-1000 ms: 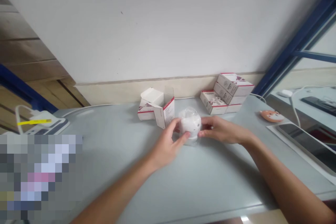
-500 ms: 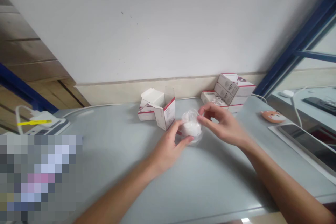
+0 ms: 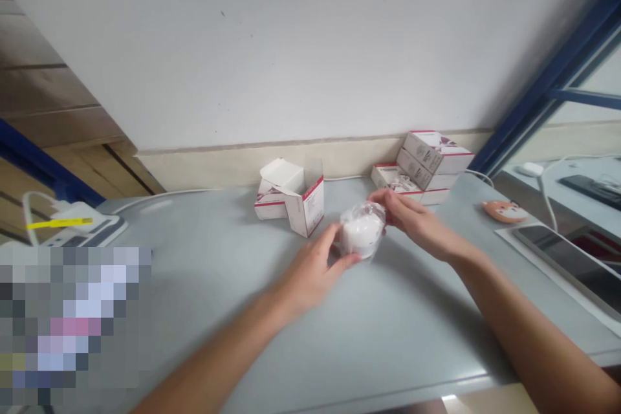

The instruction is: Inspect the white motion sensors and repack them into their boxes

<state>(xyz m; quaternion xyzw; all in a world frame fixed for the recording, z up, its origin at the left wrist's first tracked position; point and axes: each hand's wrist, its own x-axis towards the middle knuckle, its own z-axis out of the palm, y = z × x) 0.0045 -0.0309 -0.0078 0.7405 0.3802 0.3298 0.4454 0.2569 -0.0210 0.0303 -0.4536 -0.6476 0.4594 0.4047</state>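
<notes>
A small round white object wrapped in a clear plastic bag (image 3: 361,233) is held just above a grey table (image 3: 204,272). My left hand (image 3: 310,272) cups it from the near left side, thumb and fingers closed around its base. My right hand (image 3: 412,220) pinches the plastic bag at its upper right. Just behind and to the left stands an open white box with a red stripe (image 3: 303,200), flaps up.
A stack of closed white and red boxes (image 3: 427,165) sits at the back right against the wall. An orange fox-shaped item (image 3: 502,212) and a tablet (image 3: 567,265) lie at the right. A white device with a yellow tag (image 3: 77,226) is at the left.
My right hand went from the object's side up to the top of the bag, then to its upper right. The wrapped object tilted and shifted slightly right.
</notes>
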